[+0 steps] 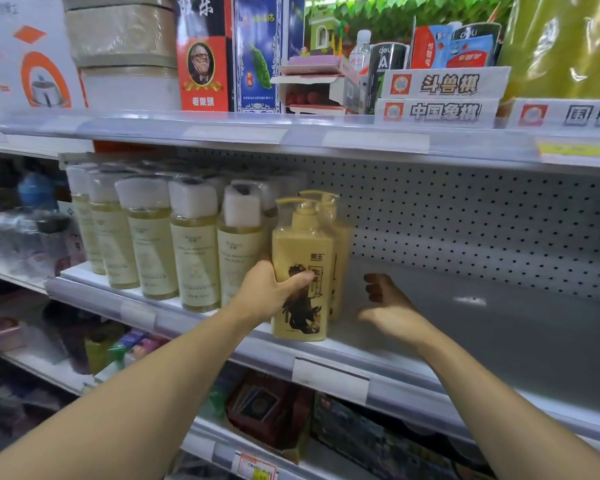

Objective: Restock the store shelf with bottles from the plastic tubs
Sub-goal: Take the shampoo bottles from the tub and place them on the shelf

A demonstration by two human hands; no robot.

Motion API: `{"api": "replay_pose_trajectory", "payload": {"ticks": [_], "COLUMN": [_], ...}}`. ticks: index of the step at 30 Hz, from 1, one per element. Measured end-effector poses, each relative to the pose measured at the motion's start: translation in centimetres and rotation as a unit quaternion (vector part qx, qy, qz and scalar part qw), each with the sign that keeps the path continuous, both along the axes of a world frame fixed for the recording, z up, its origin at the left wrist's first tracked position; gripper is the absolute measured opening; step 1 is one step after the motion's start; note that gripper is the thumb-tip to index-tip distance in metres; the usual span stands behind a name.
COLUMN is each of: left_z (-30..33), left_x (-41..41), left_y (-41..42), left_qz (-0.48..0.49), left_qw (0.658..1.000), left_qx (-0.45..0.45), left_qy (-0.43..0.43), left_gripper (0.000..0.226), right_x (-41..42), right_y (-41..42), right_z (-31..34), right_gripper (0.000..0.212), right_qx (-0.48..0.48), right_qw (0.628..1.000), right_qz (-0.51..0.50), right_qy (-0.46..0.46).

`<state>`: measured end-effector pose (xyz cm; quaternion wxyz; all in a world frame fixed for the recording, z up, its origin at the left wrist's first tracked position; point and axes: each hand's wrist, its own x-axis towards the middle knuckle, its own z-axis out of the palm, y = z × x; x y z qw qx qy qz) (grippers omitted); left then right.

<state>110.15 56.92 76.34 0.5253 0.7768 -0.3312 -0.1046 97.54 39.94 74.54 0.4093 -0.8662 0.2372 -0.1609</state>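
The left hand [274, 289] is gripping a yellow pump bottle [302, 271] at the front edge of the shelf [499, 327], mid-frame, just in front of a second one [336, 237]. The right hand [392, 306] is hovering loosely curled, holding nothing. Pale bottles [174, 244] are filling the left; the right stretch is looking bare, so much restocking is probably remaining.

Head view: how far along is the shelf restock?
Done: one yellow pump bottle stands at the back beside the row of pale white-capped bottles. In hand: the left hand grips a second yellow pump bottle at the shelf's front; the right hand holds nothing. Left: the bare grey shelf to the right.
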Motion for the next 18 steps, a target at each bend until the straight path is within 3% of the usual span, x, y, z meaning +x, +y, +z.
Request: {"api": "replay_pose_trajectory", "payload": {"ticks": [6, 18], "left_z": [-0.8, -0.7], "left_x": [-0.8, -1.3], "left_y": [0.7, -0.5], "left_qz": [0.086, 0.106], "left_qw": [0.974, 0.983], "left_qx": [0.171, 0.12], "left_qy": [-0.119, -0.088], "left_gripper": [0.051, 0.041], "right_x": [-0.2, -0.6], "right_y": [0.6, 0.9], "right_z": [-0.3, -0.4], "right_gripper": [0.076, 0.078], "right_qx": [0.018, -0.011], "right_qw": [1.0, 1.0], "right_qz": [-0.002, -0.003], "right_qy": [-0.012, 0.002]}}
